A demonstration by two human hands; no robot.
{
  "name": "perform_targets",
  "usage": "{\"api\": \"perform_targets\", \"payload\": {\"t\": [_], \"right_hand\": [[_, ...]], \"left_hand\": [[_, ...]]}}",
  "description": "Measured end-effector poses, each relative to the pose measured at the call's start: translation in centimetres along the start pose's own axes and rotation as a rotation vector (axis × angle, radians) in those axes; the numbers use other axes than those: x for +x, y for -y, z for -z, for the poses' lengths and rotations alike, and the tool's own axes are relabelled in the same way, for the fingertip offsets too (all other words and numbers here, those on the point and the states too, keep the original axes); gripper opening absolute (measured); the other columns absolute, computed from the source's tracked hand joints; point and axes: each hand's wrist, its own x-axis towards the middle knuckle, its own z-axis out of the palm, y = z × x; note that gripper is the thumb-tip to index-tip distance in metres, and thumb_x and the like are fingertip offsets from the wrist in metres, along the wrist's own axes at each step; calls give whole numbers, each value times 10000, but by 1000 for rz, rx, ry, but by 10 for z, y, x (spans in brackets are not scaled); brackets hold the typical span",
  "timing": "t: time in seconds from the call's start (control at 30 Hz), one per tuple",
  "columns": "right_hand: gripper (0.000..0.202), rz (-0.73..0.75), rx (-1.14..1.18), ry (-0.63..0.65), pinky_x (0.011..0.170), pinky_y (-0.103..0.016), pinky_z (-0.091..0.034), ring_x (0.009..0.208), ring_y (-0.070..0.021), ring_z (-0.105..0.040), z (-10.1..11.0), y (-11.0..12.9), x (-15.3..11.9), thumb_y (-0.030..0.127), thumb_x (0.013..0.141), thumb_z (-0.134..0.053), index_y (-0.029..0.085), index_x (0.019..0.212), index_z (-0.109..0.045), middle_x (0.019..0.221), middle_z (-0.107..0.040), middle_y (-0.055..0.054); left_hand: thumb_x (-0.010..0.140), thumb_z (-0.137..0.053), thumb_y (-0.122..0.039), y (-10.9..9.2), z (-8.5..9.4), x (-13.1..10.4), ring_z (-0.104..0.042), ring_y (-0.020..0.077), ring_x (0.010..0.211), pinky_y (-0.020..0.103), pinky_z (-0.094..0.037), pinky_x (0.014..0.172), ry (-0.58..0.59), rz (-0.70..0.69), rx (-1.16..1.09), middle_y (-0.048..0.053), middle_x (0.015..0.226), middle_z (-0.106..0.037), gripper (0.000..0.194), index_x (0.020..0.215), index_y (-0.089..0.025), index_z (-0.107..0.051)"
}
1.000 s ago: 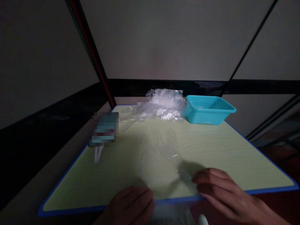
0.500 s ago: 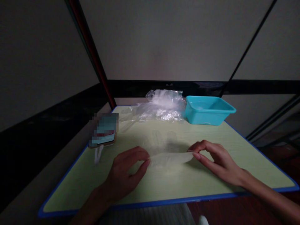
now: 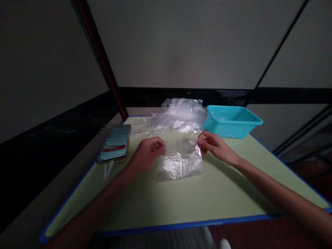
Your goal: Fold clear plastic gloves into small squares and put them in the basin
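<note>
A clear, thin plastic sheet that looks like a disposable glove [image 3: 178, 167] spans the gap between my hands, crinkled and shiny along its near part. My left hand [image 3: 147, 152] has its fingers curled together at the glove's left side. At the right side, my right hand [image 3: 216, 147] pinches the glove's edge between thumb and fingers. Behind both hands lies a loose heap of clear plastic gloves [image 3: 178, 117], some with flat finger shapes spreading to the left.
A turquoise plastic basin [image 3: 230, 129] stands at the back right of the pale table [image 3: 233, 193], which has a blue edge. On the left rests a phone [image 3: 116, 147], partly blurred out, with a small white strip [image 3: 107, 171] beside it. A wall rises behind the table.
Both hands have moved away from me, towards the heap, and the right one also leftwards. The plastic now lies crinkled on the near side of the hands instead of stretching beyond them.
</note>
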Motion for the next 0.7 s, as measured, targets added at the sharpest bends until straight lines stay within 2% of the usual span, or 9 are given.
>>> {"api": "perform_targets", "payload": {"t": [0.17, 0.37, 0.53, 0.7], "right_hand": [[103, -127, 56, -16, 457, -223, -412, 495, -99, -550, -6, -18, 14, 242, 785, -455, 181, 725, -399, 603, -567, 5], [94, -199, 100, -43, 390, -182, -383, 434, -83, -538, -14, -37, 19, 237, 798, -438, 189, 749, -373, 564, -565, 24], [94, -273, 141, -45, 356, -155, -343, 431, -80, -546, -15, -34, 17, 235, 798, -454, 188, 816, -374, 576, -568, 26], [211, -340, 180, -16, 335, -141, -303, 506, -104, -595, -9, -26, 2, 238, 776, -497, 201, 917, -344, 699, -586, 1]], "left_hand": [[655, -485, -171, 17, -4, 13, -544, 97, 474, 184, -401, 423, 26, 98, -108, -21, 521, -575, 56, 600, -167, -479], [649, -477, -178, 31, -11, 15, -523, 85, 409, 178, -384, 374, 3, 119, -86, -17, 537, -560, 71, 582, -155, -479], [654, -491, -203, 34, -16, 15, -556, 96, 392, 160, -344, 300, -14, 176, -94, -25, 598, -549, 68, 613, -150, -480], [669, -481, -206, 35, -20, 14, -582, 111, 416, 134, -314, 258, -15, 220, -108, -19, 599, -566, 69, 630, -152, -464]]}}
